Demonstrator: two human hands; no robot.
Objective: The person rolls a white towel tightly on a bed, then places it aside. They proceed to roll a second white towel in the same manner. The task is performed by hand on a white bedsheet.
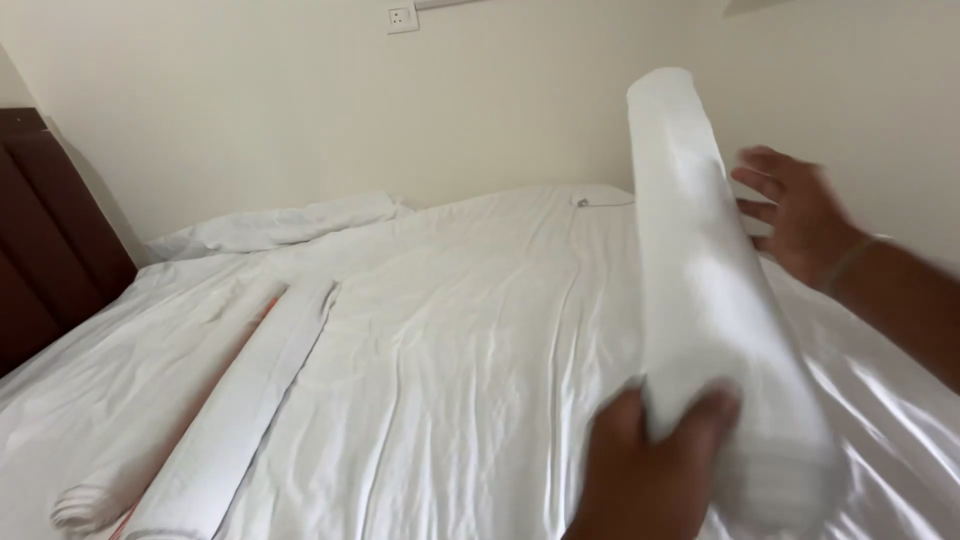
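Observation:
My left hand grips the lower part of a long rolled white cloth that tilts up and away over the bed. To the right of the roll's upper half hovers my right hand, fingers spread, close to the roll but apart from it and blurred by motion; a thin bracelet sits on its wrist. Below them lies a bed with a wrinkled white sheet.
On the bed's left side lie a folded long white cloth with an orange strip beside it and a rolled white cloth. A crumpled white pillowcase rests near the dark wooden headboard. A wall socket is above.

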